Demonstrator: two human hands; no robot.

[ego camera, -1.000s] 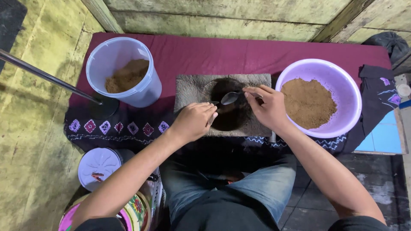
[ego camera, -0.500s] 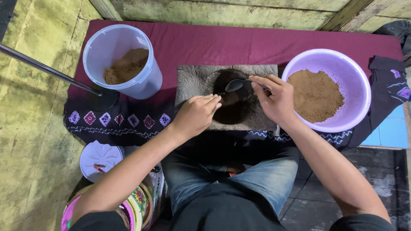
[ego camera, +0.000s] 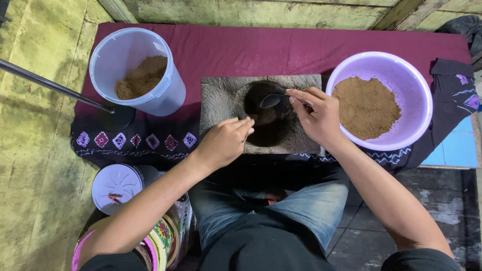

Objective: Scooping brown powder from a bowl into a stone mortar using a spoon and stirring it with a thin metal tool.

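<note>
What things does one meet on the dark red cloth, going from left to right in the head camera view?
White plastic bucket with brown powder → grey stone slab with a dark round hollow → left hand → metal spoon → right hand → purple plastic bowl of brown powder.

the spoon (ego camera: pixel 271 100) handle is hidden inside the right hand (ego camera: pixel 317 116)

I see the grey stone slab with a round hollow (ego camera: pixel 221 95) at centre — white plastic bucket (ego camera: pixel 131 68) to its left, lilac plastic bowl (ego camera: pixel 401 75) to its right, all on the maroon cloth (ego camera: pixel 261 47).
</note>
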